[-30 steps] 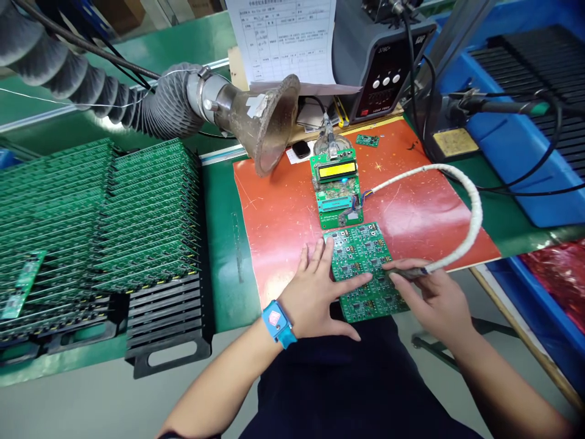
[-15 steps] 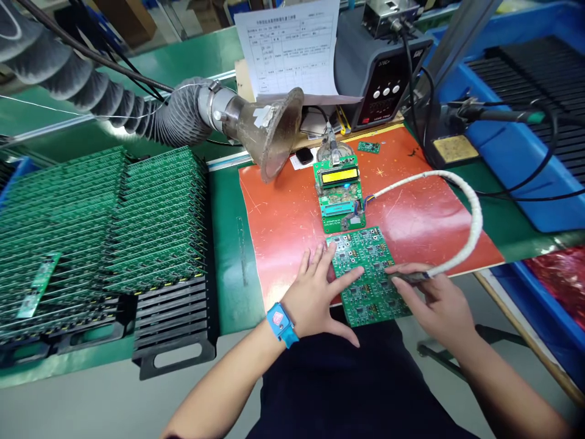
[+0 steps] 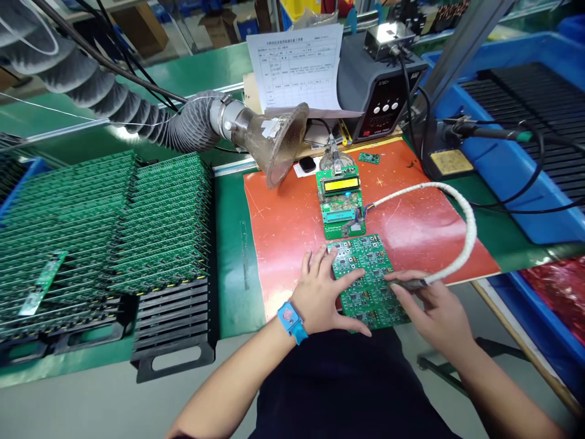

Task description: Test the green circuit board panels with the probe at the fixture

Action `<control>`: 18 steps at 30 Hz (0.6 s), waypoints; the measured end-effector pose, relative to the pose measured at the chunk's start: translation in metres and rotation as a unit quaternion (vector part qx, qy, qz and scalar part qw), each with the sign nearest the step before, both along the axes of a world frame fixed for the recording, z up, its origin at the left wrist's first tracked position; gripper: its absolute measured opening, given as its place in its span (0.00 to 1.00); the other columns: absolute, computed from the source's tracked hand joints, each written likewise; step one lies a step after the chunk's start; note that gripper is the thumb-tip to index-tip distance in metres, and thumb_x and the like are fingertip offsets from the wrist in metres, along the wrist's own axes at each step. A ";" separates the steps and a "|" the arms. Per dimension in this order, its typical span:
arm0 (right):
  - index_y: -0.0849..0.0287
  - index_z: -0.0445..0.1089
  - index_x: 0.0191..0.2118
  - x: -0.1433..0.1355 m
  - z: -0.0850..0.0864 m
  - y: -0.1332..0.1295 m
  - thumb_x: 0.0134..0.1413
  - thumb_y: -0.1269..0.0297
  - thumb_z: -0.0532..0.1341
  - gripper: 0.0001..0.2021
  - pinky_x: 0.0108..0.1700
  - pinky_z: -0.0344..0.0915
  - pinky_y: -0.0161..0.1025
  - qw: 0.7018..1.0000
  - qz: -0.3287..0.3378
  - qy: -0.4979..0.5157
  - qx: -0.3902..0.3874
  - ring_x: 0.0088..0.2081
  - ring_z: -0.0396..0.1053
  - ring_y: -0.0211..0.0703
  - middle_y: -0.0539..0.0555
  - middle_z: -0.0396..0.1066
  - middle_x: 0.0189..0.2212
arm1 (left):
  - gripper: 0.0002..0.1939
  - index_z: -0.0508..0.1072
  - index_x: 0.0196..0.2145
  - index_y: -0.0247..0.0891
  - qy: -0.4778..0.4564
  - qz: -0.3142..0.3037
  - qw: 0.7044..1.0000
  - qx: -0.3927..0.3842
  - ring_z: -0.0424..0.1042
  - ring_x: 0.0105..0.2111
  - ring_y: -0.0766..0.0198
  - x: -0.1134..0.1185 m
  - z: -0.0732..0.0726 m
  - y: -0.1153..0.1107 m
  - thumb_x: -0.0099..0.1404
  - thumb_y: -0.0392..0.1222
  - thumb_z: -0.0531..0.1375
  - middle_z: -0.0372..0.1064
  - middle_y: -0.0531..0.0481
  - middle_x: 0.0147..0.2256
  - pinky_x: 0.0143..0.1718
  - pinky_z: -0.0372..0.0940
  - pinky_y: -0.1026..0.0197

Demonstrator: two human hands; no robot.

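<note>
A green circuit board panel (image 3: pixel 365 268) lies on the red mat at the bench's front edge. My left hand (image 3: pixel 322 296), with a blue wrist strap, rests spread over the panel's left side, fingers apart. In my right hand (image 3: pixel 434 308) a dark probe (image 3: pixel 410 283) is pinched, its tip at the panel's right part. A white-sleeved cable (image 3: pixel 470 225) loops from the probe to a green programmer board (image 3: pixel 342 227) with a lit yellow display (image 3: pixel 341 185). That board lies just beyond the panel.
Racks of upright circuit boards (image 3: pixel 159 225) stand at left, one loose board (image 3: pixel 43 283) across them. A fume-extraction funnel (image 3: pixel 287 143) hangs behind the mat. A soldering station (image 3: pixel 384 91), paper sheet (image 3: pixel 297 73), soldering iron (image 3: pixel 498 132) and blue bin (image 3: pixel 512 195) stand at back and right.
The camera view has shifted slightly. My left hand has moved a little to the right over the panel's lower left. The probe stays at about the same place on the panel.
</note>
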State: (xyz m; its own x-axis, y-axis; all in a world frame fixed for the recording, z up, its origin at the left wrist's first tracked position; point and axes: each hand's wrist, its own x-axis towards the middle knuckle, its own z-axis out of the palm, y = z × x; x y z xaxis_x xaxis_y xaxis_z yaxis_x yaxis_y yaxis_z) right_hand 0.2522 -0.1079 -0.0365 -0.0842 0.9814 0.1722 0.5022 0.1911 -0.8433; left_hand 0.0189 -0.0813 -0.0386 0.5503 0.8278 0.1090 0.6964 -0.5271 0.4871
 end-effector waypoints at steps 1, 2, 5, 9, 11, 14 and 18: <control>0.55 0.65 0.43 0.000 -0.001 0.000 0.60 0.63 0.59 0.07 0.39 0.71 0.39 1.000 0.000 0.000 0.000 0.37 0.73 0.44 0.55 0.74 0.38 | 0.53 0.59 0.61 0.54 0.001 -0.006 1.000 -0.002 0.43 0.63 0.33 -0.002 0.000 0.000 0.40 0.80 0.57 0.40 0.37 0.65 0.60 0.38 0.29; 0.55 0.66 0.43 0.000 -0.001 0.000 0.60 0.63 0.59 0.07 0.39 0.71 0.39 1.000 0.000 0.000 -0.002 0.37 0.73 0.44 0.56 0.74 0.38 | 0.54 0.57 0.62 0.53 0.002 -0.013 1.000 -0.005 0.43 0.64 0.33 -0.004 0.000 0.000 0.40 0.80 0.57 0.40 0.36 0.65 0.60 0.37 0.29; 0.55 0.66 0.44 0.000 -0.002 0.000 0.60 0.63 0.59 0.07 0.41 0.71 0.39 1.000 0.000 -0.003 -0.006 0.40 0.73 0.45 0.55 0.73 0.39 | 0.59 0.53 0.64 0.48 0.001 -0.042 0.999 -0.016 0.43 0.64 0.34 -0.011 0.002 0.002 0.40 0.80 0.57 0.39 0.32 0.65 0.60 0.35 0.29; 0.54 0.66 0.43 -0.001 0.000 0.001 0.60 0.63 0.59 0.06 0.42 0.70 0.39 1.000 -0.002 0.002 -0.005 0.40 0.73 0.44 0.55 0.73 0.39 | 0.60 0.55 0.63 0.45 -0.002 -0.080 0.997 -0.024 0.43 0.64 0.34 -0.018 0.002 0.004 0.38 0.80 0.59 0.37 0.31 0.65 0.60 0.34 0.28; 0.54 0.66 0.43 -0.001 0.000 0.000 0.60 0.63 0.59 0.06 0.41 0.71 0.39 1.000 0.000 0.004 -0.003 0.40 0.73 0.44 0.55 0.73 0.38 | 0.59 0.56 0.63 0.45 -0.005 -0.079 0.997 -0.015 0.42 0.65 0.36 -0.019 0.000 0.004 0.38 0.79 0.59 0.36 0.31 0.66 0.60 0.34 0.29; 0.54 0.66 0.44 0.000 0.000 0.000 0.60 0.63 0.59 0.07 0.42 0.70 0.39 1.000 0.002 0.008 -0.005 0.41 0.73 0.44 0.55 0.73 0.39 | 0.58 0.56 0.62 0.45 -0.007 -0.076 0.997 -0.003 0.41 0.65 0.38 -0.020 -0.003 0.003 0.40 0.79 0.59 0.37 0.31 0.65 0.61 0.35 0.30; 0.54 0.66 0.43 -0.001 -0.001 0.000 0.60 0.64 0.59 0.06 0.43 0.70 0.39 1.000 -0.001 0.025 -0.008 0.41 0.72 0.44 0.54 0.73 0.39 | 0.58 0.57 0.62 0.43 -0.011 -0.076 0.997 0.003 0.42 0.65 0.38 -0.020 -0.002 0.003 0.40 0.78 0.60 0.37 0.31 0.65 0.61 0.36 0.30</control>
State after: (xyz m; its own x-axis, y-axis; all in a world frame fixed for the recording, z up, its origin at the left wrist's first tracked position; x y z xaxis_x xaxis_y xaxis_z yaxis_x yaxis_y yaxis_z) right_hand 0.2514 -0.1081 -0.0378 -0.0746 0.9842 0.1608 0.4600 0.1770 -0.8701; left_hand -0.0011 -0.0783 -0.0410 0.6670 0.7342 0.1266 0.5970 -0.6284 0.4987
